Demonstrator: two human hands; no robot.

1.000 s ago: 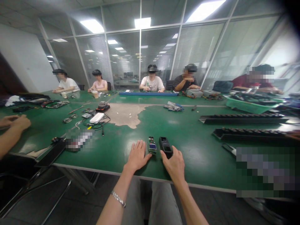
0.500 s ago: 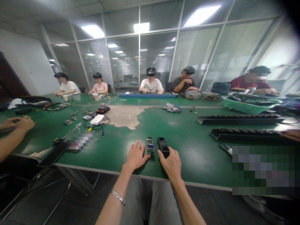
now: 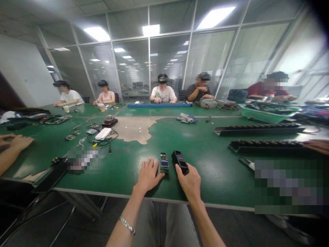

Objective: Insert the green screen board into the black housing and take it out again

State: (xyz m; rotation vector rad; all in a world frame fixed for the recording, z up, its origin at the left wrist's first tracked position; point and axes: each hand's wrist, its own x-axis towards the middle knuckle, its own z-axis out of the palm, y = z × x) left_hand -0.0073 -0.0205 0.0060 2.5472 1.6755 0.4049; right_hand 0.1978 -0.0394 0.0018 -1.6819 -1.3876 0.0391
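Two hands: both are yours, low at the near edge of the green table [image 3: 213,171], with two small devices between them.
Left hand [image 3: 148,175]: yours lies open and palm down on the table, fingers spread. The thumb tip sits just beside the near end of the circuit board.
Circuit board [image 3: 163,163]: small and bare with a pale blue screen, it lies flat, pointing away from you.
Right hand [image 3: 190,180]: your thumb and fingers close around the near end of the black casing.
Black casing [image 3: 180,160]: it rests on the table just right of the circuit board, apart from it, angled slightly leftward.
Bracelet [image 3: 127,225]: silver, on your left wrist.
White device [image 3: 102,133]: it sits farther off to the left among dark cables.
Long black strips [image 3: 257,128]: two lie well apart from you on the right.
Co-worker's hands [image 3: 15,141]: they rest on the table's left edge.
Far side: several people sit behind a blue strip [image 3: 159,105].
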